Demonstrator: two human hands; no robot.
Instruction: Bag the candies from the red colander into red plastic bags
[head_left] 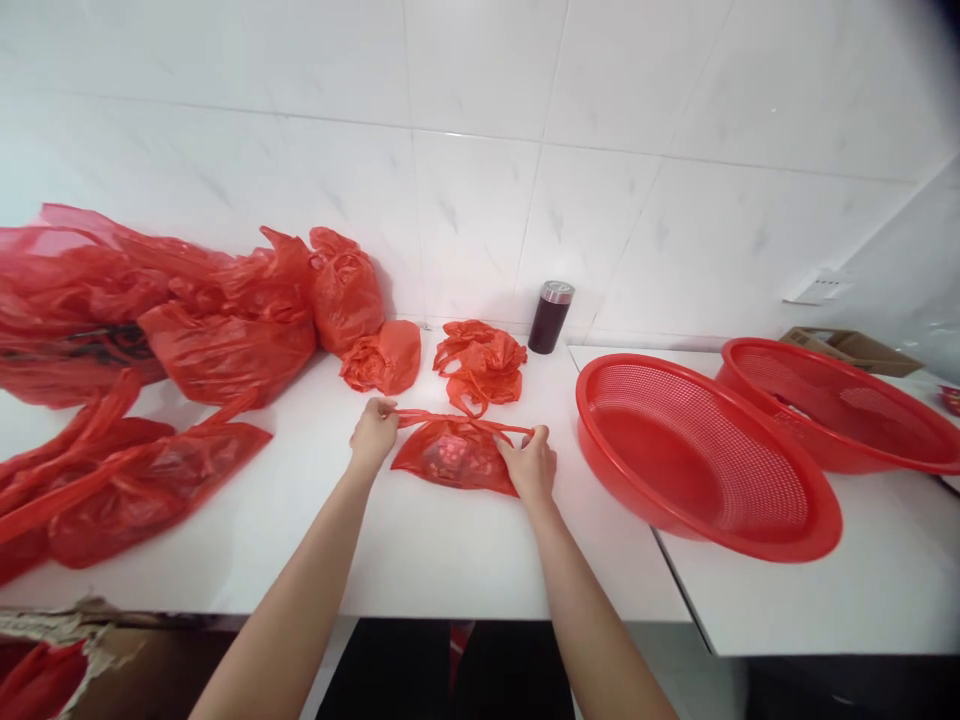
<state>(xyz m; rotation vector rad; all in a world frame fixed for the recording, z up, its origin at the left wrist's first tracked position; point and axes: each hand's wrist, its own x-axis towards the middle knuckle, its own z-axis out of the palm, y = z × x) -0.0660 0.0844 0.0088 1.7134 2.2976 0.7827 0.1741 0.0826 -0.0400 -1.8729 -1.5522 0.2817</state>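
Note:
A small red plastic bag (459,462) lies on the white table in front of me, with pinkish pieces showing through its thin side. My left hand (374,430) pinches one end of its handles at the upper left. At the upper right, my right hand (531,462) grips the other end, so the handles stretch almost straight between both hands. What exactly is inside the bag cannot be made out. Just behind it sits a crumpled red plastic bag (484,362), touched by neither hand.
Several filled red bags (232,335) crowd the left side. A dark tumbler (551,318) stands by the tiled wall. Two red plastic colanders (660,440) occupy the right, near a cardboard box (855,350). A torn carton (112,660) sits below the table's front edge.

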